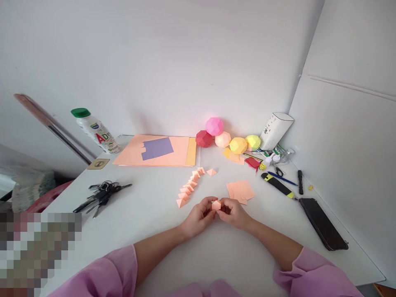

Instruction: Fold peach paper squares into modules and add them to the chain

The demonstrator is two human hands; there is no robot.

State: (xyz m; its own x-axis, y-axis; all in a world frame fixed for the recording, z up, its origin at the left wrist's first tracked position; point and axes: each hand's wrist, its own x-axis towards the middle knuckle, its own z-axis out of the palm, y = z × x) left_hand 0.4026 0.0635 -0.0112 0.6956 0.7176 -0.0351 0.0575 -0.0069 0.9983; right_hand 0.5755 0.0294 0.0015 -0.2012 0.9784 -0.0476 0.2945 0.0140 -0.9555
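Observation:
Between my left hand (199, 217) and my right hand (235, 211) is a small folded piece of peach paper (216, 205). Fingertips of both hands pinch it from its two sides, just above the white table. Ahead and to the left runs a slanting row of folded peach paper pieces (189, 186), overlapping one another. One more folded peach piece (211, 172) lies apart, right of the row's far end. Just beyond my right hand, flat peach paper squares (241, 190) lie in a loose overlapping pile.
Faceted paper balls (214, 126) sit against the wall. Peach sheets (130, 154) with a purple paper piece (157, 149) lie back left, near a bottle (97, 134) and keys (103, 194). On the right are a utility knife (277, 185), small scissors (279, 171), a glue bottle (265, 163) and a phone (323, 222).

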